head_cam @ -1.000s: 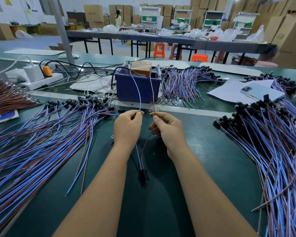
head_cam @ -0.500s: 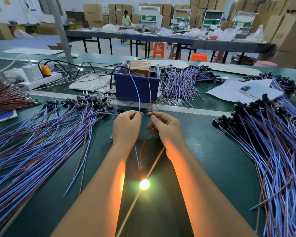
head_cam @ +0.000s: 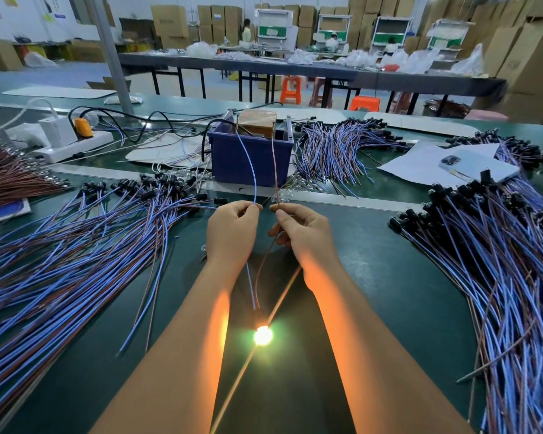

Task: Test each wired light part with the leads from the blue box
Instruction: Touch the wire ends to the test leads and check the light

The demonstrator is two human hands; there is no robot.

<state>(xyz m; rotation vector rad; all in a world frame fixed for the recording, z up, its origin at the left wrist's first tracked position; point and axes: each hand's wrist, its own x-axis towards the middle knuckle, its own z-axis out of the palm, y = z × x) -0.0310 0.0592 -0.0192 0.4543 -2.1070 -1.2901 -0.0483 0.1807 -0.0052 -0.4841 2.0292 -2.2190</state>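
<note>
Head view: wire piles flanking hands.

Both hands pinching leads, lamp aglow

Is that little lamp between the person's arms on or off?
On: the lamp glows bright yellow-green and casts orange light on both forearms.

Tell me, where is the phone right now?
In the head view, the phone lies far right on white paper, beyond the right-hand wire pile.
</note>
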